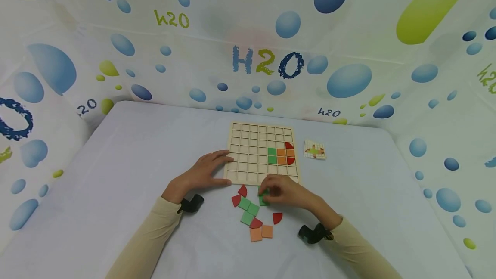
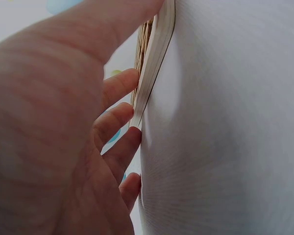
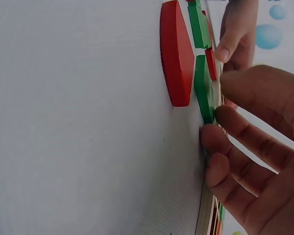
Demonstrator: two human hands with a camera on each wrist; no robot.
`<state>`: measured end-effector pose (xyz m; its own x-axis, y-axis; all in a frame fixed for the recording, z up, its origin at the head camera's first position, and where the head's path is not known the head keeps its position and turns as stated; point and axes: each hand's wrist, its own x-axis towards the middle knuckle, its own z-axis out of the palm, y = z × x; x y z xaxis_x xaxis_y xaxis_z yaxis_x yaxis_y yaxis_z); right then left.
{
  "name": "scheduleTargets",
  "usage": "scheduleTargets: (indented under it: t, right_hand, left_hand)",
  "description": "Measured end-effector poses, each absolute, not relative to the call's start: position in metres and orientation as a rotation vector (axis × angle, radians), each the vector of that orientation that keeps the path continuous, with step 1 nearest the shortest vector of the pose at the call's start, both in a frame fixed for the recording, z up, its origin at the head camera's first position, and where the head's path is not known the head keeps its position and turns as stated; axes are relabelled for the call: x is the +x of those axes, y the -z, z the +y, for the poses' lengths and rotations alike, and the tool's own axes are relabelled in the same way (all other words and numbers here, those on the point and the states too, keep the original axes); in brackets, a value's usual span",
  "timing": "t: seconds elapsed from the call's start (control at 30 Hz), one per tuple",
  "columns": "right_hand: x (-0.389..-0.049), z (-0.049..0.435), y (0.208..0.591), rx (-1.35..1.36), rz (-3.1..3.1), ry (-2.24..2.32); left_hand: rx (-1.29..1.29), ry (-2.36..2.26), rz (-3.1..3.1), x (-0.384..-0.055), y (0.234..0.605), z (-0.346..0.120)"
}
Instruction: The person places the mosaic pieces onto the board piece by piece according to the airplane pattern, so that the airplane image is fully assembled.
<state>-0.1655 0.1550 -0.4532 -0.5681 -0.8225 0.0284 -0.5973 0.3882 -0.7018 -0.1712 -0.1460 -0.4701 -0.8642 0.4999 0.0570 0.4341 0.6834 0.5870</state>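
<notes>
Left hand (image 1: 205,169) loosely spread, touching grid board (image 1: 248,150); right hand's (image 1: 286,190) fingers bent at green tile (image 1: 262,202), grip unclear.

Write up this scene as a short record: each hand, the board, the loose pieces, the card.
Left hand: touches the left edge of the grid board
Right hand: over a green piece; grip unclear
On the board: green squares, orange squares, red quarter-circles, at right
Loose pieces: same shapes and colours, nearer the person than the board
Card: right of the board, with a coloured pattern
</notes>
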Motion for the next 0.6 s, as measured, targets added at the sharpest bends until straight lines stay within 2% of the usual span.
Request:
scheduleTargets:
  t: [0.6]
  right_hand:
    - [-0.1633,0.1606,0.4525,-1.293,2.248,0.866]
  left_hand:
    - [0.761,-0.924,2.776,-0.1712,0.4693,-0.1469]
